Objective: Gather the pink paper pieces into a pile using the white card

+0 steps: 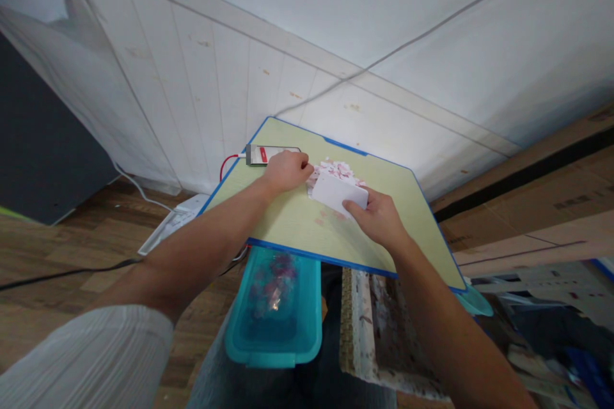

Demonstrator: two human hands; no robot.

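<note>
- White panelled wall (pixel 192 70) fills the upper frame; a grey cable (pixel 432 29) slants across it to the upper right. Cardboard boxes (pixel 537 204) line the right edge.
- Tabletop (pixel 288 227), pale yellow with blue edging, sits mid-frame against the wall and above the person's lap; presumably placed so both forearms reach it comfortably.
- White card (pixel 333 192) lies just right of frame centre, over the near side of a pile of small pink-and-white pieces (pixel 338 169). Material of the pieces too fine to tell.
- Right hand (pixel 377 214) pinches the card at its right end: thumb on top, fingers mostly hidden beneath. Grip at one end leaves most of the face uncovered, likely the reason for it.
- Left hand (pixel 288 170) is at frame centre, fingers curled inward, tips just beside the pile's left side. Cannot tell whether they pinch a piece. Position suggests ready access to pile and card alike.
- Phone (pixel 263 153), screen up, lies left of the pile, partly covered by the left hand; red cable (pixel 223 166) runs off the tabletop edge beside it. Probably set aside to leave the middle free.
- Teal bin (pixel 273 353), lower centre, stands below the near edge, apparently for easy reach; reddish contents blurred.
</note>
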